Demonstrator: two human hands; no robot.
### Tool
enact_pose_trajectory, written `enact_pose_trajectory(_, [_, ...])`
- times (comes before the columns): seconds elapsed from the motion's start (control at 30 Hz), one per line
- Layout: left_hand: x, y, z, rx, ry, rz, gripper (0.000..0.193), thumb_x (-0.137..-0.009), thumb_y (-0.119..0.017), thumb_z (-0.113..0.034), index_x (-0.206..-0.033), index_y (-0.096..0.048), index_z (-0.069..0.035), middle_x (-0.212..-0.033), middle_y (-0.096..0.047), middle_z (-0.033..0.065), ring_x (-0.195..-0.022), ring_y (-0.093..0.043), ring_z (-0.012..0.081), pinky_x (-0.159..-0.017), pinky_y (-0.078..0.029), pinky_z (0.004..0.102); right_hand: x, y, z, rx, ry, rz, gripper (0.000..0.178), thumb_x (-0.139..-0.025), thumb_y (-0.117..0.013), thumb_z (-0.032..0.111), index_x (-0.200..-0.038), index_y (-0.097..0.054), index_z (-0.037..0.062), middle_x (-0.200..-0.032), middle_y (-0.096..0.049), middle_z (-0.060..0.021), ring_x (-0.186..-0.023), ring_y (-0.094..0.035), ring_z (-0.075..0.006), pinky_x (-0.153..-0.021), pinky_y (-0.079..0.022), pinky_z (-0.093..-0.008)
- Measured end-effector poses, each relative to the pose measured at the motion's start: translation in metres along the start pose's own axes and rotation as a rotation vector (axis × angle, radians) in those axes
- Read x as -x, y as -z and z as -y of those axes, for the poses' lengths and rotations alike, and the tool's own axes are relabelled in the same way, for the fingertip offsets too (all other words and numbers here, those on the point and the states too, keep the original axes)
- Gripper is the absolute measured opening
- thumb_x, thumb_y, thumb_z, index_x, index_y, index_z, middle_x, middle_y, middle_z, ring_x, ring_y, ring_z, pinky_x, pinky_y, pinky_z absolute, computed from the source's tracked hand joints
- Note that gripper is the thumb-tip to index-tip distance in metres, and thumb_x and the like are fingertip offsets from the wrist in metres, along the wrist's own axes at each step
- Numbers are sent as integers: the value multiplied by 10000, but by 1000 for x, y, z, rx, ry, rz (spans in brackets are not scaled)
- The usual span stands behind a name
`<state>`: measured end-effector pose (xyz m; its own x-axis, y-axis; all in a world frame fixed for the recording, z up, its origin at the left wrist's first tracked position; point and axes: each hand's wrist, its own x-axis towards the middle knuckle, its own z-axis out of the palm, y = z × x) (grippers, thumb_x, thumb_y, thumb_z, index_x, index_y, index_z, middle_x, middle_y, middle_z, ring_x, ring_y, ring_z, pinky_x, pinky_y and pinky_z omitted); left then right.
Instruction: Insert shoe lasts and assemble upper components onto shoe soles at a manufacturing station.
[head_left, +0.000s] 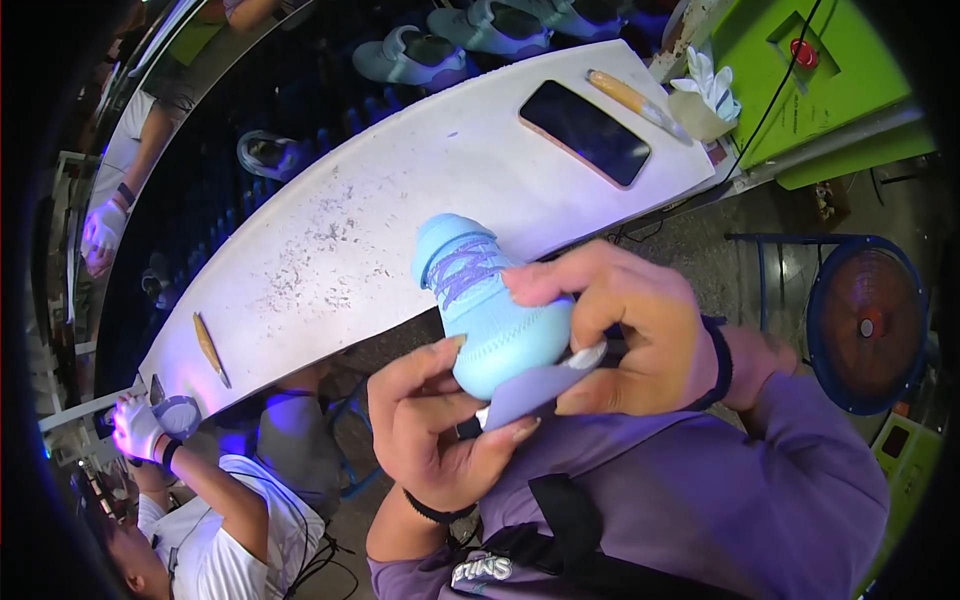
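Observation:
A light blue shoe (pixel 515 340) with purple laces is held before my chest, its toe toward me. A lavender sole (pixel 530 391) shows at the toe and stands out from the blue upper there. My left hand (pixel 430 425) is closed on the toe's left side, thumb under the sole and fingers beside the upper. From the right, my right hand (pixel 635 320) grips the shoe, with the index finger stretched toward the laces and the thumb at the sole. White coverings show on some fingertips. The shoe's heel end points toward the white table.
The white table (pixel 400 210) has dark scraps scattered on it. A phone (pixel 585 132), a yellow-handled tool (pixel 630 95) and another tool (pixel 210 348) lie there. Beyond are several shoes (pixel 410 57). A gloved co-worker (pixel 225 490) holds a sole at left; a fan (pixel 866 325) stands right.

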<state>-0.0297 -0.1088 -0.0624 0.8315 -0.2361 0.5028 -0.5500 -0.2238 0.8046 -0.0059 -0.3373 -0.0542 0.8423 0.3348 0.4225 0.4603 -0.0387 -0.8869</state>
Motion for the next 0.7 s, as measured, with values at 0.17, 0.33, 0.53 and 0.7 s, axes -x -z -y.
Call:
enact_pose_trajectory(0.17, [9,8,2,-89,-11,38,400,-753,-902,-231,-897,-591,-24,-1200,-588,199,-863,-645,169,-705,-565,264,1,-4,1,-35,-9,47,411,-803,-847,279,-856,-532,22,-1202,-625,-222,-1220,-618,-405,-906,-562,-430])
enact_pose_trajectory(0.33, [5,6,2,-113,-16,25,397,-735,-912,-225,-874,-589,-42,-1187,-602,189,-852,-638,161,-680,-547,253,0,-2,-2,-34,-15,63,402,-796,-856,255,-848,-528,28,-1190,-643,-222,-1185,-638,-412,-873,-580,-410])
enact_pose_trajectory(0.53, [-4,1,9,-131,-101,57,376,-694,-906,-187,-790,-569,-50,-1168,-630,209,-720,-593,157,-606,-512,264,4,11,0,-112,-182,7,376,-798,-854,246,-975,-607,25,-1254,-643,-210,-1191,-646,-340,-907,-550,-396])
enact_pose_trajectory(0.7, [-41,-15,14,-127,-223,132,361,-645,-888,-156,-697,-546,-51,-1137,-644,232,-590,-561,199,-519,-496,308,-21,49,16,177,-296,190,662,-835,-801,292,-1373,-555,-5,-1341,-605,-187,-1257,-575,-313,-1094,-388,-408])
